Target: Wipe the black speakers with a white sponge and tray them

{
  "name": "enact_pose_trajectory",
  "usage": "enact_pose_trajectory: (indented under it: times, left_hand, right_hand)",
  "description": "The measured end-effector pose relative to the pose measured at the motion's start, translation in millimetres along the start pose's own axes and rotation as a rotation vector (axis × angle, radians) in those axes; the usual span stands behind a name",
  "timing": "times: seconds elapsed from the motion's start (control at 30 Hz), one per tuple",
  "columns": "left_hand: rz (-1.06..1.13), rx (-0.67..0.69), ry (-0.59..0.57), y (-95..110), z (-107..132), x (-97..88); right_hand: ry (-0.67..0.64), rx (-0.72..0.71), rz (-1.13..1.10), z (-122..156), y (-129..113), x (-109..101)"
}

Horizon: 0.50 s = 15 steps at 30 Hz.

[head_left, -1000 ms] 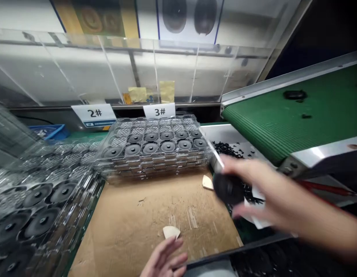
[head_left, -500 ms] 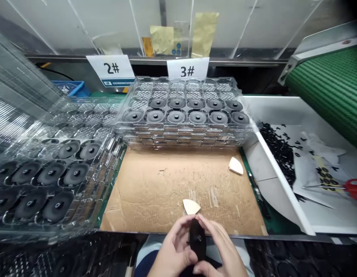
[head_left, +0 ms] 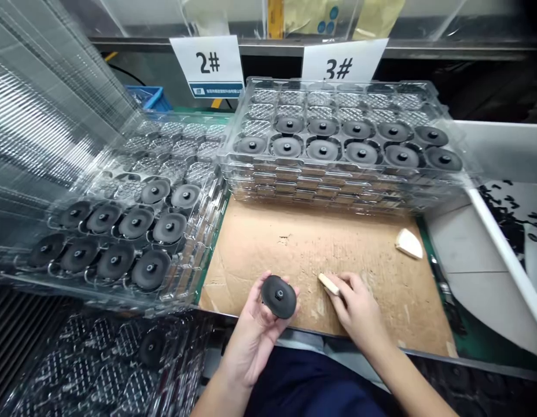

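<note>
While our left hand [head_left: 254,327] is gripping the light, stiff-seeming disc [head_left: 279,296] by its rim, our right hand [head_left: 359,308] is pinching a wedge [head_left: 328,284] on the cardboard [head_left: 303,243].

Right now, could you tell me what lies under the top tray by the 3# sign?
Under the top tray sits a stack of similar clear trays, front edges showing. What those lower trays hold, and what the stack rests on, is covered.

Left hand [head_left: 255,327]: 6 o'clock, cradling black disc [head_left: 279,296] in fingertips.
Right hand [head_left: 359,310]: 5 o'clock, pinching pale wedge [head_left: 328,284] against cardboard [head_left: 303,243].
Clear tray stack [head_left: 294,185]: 12 o'clock, part-filled with discs.
</note>
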<state>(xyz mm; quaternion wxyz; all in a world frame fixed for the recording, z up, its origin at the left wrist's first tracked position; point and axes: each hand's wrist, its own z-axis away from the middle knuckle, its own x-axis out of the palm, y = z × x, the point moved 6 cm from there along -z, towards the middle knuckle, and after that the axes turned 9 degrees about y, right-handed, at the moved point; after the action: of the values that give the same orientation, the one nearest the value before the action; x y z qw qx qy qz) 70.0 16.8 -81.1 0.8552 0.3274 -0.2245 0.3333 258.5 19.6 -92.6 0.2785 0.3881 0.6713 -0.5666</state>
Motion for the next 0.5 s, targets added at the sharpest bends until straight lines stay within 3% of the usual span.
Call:
enact_pose_trajectory:
  times: [0.27, 0.4, 0.5]
  left_hand:
    - [0.018, 0.002, -0.023, 1, 2, 4.5]
    - [-0.043, 0.014, -0.018, -5, 7, 11.9]
    - [-0.090, 0.002, -0.028, -13, 13, 19.4]
  right_hand:
    - [-0.095, 0.027, -0.241, 13, -32, -6]
    - [-0.026, 0.062, -0.314, -10, -62, -37]
    - [0.079, -0.122, -0.464, -23, -106, -67]
